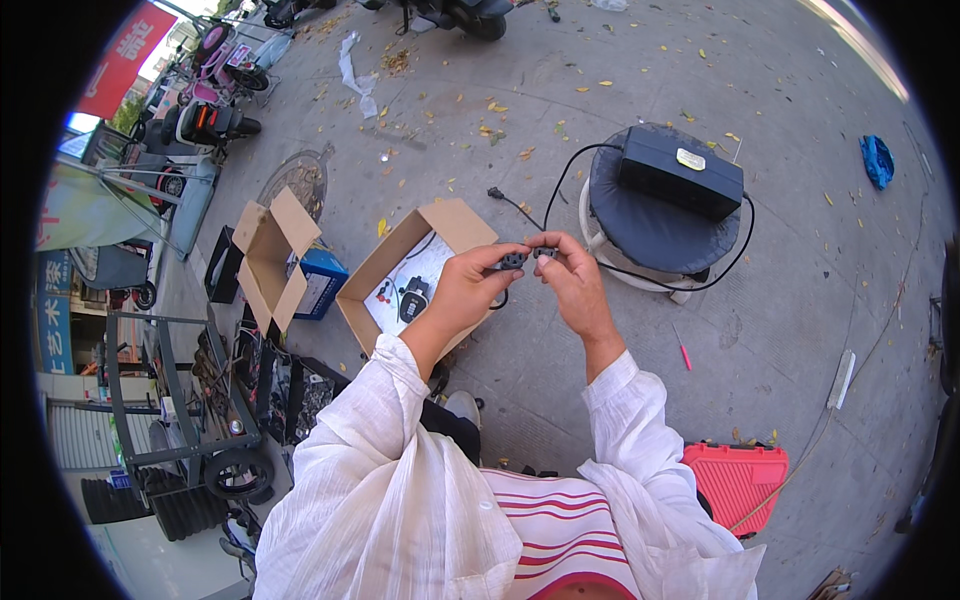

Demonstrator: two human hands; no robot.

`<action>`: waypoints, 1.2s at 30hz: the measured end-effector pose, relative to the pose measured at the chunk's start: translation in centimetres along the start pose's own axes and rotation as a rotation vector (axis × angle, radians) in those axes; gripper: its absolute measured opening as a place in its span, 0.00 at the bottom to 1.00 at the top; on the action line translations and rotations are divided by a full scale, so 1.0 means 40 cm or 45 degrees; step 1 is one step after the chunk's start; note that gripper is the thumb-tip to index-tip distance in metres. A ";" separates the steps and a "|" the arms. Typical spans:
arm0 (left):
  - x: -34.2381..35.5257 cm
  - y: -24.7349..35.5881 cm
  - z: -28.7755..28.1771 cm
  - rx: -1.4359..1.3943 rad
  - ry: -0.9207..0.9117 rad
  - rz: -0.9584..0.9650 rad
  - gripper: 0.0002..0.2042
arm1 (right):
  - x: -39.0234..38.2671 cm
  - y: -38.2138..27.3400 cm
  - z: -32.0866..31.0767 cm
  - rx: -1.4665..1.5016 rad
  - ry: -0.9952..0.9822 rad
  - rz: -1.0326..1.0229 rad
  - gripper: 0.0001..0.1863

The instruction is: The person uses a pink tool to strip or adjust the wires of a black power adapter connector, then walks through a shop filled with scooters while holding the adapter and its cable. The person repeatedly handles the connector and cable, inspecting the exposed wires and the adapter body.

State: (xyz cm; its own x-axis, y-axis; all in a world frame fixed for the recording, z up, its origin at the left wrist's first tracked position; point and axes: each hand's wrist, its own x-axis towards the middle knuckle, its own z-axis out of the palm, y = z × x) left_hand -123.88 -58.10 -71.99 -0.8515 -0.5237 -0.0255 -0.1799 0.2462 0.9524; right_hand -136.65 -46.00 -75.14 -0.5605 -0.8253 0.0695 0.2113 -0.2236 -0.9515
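Note:
Over the paving in the middle, my left hand [468,284] pinches a black plug connector [512,261] with holes in its face. Close beside it, my right hand [574,288] pinches a second black connector [545,253] between thumb and fingers. The two connectors are near each other; whether they touch I cannot tell. To the right, a black box-shaped unit [682,172] lies on a round stool with a dark padded seat [625,235]. Black cables [560,178] run from the unit towards my hands. A loose plug [496,193] lies on the ground beyond them.
Left of my hands stands an open cardboard box [372,270] containing a black device [412,300]. Farther left are another open carton [268,262] and a blue box [320,284]. A pink-handled screwdriver [685,355] and a red case [738,485] lie at right. Parked scooters [205,122] stand far left.

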 end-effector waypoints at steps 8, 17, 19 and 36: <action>0.000 -0.001 -0.006 0.089 -0.006 0.085 0.15 | -0.002 -0.016 0.004 0.049 -0.010 0.014 0.12; 0.002 -0.005 -0.008 -0.023 0.008 0.022 0.15 | -0.005 -0.035 0.006 0.062 -0.042 0.060 0.12; 0.002 -0.006 -0.008 -0.035 0.007 0.017 0.15 | -0.005 -0.035 0.008 0.067 -0.039 0.060 0.12; 0.005 0.003 -0.009 -0.142 0.002 -0.050 0.14 | 0.001 -0.012 -0.006 -0.010 0.015 0.132 0.13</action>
State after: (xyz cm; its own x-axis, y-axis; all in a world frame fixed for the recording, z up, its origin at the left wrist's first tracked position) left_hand -123.88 -58.46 -71.75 -0.8440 -0.5326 -0.0631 -0.1574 0.1335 0.9785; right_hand -136.95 -45.82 -74.74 -0.5450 -0.8378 -0.0328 0.2623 -0.1332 -0.9558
